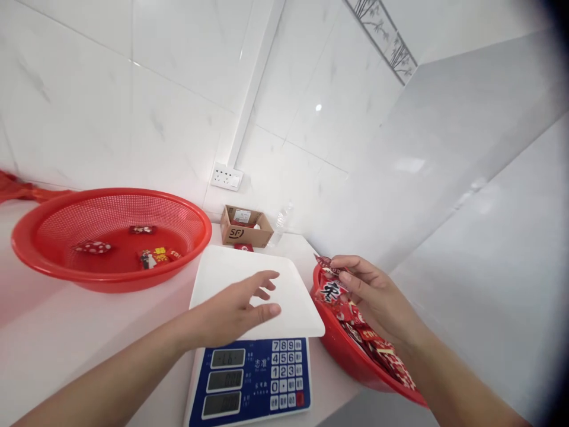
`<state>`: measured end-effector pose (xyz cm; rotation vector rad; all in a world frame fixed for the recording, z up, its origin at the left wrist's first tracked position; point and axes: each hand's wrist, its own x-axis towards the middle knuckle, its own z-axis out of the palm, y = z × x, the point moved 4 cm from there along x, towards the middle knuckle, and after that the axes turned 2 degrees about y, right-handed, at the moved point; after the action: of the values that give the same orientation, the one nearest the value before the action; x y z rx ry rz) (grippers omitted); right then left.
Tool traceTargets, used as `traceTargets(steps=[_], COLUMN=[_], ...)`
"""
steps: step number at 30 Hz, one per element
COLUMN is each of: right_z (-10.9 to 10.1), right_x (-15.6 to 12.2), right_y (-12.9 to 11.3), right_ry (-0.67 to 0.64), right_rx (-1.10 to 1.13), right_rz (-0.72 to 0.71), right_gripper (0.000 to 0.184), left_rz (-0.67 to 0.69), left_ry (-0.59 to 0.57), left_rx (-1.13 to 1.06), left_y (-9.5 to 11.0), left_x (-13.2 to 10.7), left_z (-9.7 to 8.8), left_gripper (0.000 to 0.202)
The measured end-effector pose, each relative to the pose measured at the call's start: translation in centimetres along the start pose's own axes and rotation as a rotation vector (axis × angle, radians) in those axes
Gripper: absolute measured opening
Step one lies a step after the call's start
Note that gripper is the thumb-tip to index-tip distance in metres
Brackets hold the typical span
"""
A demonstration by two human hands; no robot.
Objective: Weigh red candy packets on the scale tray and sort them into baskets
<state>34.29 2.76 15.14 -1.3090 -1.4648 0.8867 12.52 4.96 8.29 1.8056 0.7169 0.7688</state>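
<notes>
My left hand [242, 311] hovers over the white pan [222, 270] of a digital weighing scale, its fingers apart and nothing in them. Between thumb and fingers, my right hand [373, 290] pinches a small red snack packet [324, 261] above the near rim of a red basin [344, 353]. Below that hand the basin is heaped with more red snack packets [368, 335], some hidden by the hand and forearm. The scale's blue keypad panel [258, 379] faces me, with several grey displays.
At the left stands a red mesh basket [26, 240] with a few packets [153, 258] inside. Behind the scale are an open cardboard box [246, 234], a clear plastic bottle [281, 224] and a small red packet [243, 248]. A wall socket [226, 177] is above them.
</notes>
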Motion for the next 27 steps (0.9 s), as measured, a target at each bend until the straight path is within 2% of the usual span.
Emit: traceTargets(steps=[4, 6, 9, 12, 16, 21, 24, 27], right_z=[5.3, 7.0, 8.4, 8.7, 8.0, 6.8, 6.6, 6.8], right_x=[-0.3, -0.3, 0.0, 0.5, 1.0, 1.9, 2.2, 2.0], right_y=[-2.0, -2.5, -2.6, -2.3, -1.8, -1.0, 0.0, 0.5], right_ry=[-0.140, -0.204, -0.276, -0.280, -0.172, -0.063, -0.100, -0.214], right_rx=[0.257, 0.325, 0.373, 0.351, 0.239, 0.154, 0.103, 0.002], right_rz=[-0.056, -0.059, -0.044, -0.026, -0.043, -0.071, 0.018, 0.067], right_gripper=[0.023, 0.024, 0.023, 0.020, 0.019, 0.023, 0.030, 0.033], left_rz=[-0.022, -0.002, 0.041, 0.048, 0.031, 0.046, 0.071, 0.066], left_ry=[-0.124, -0.162, -0.132, -0.089, -0.037, 0.093, 0.172, 0.213], left_rx=[-0.439, -0.600, -0.667, -0.609, -0.516, -0.448, -0.374, -0.306], left_y=[0.1, 0.5, 1.0, 1.1, 0.8, 0.4, 0.3, 0.0], left_x=[-0.1, -0.2, -0.2, -0.1, 0.4, 0.6, 0.7, 0.9], left_z=[1.2, 1.5, 1.4, 1.2, 0.8, -0.3, -1.1, -1.4], left_gripper=[0.061, 0.052, 0.036, 0.034, 0.034, 0.030, 0.027, 0.025])
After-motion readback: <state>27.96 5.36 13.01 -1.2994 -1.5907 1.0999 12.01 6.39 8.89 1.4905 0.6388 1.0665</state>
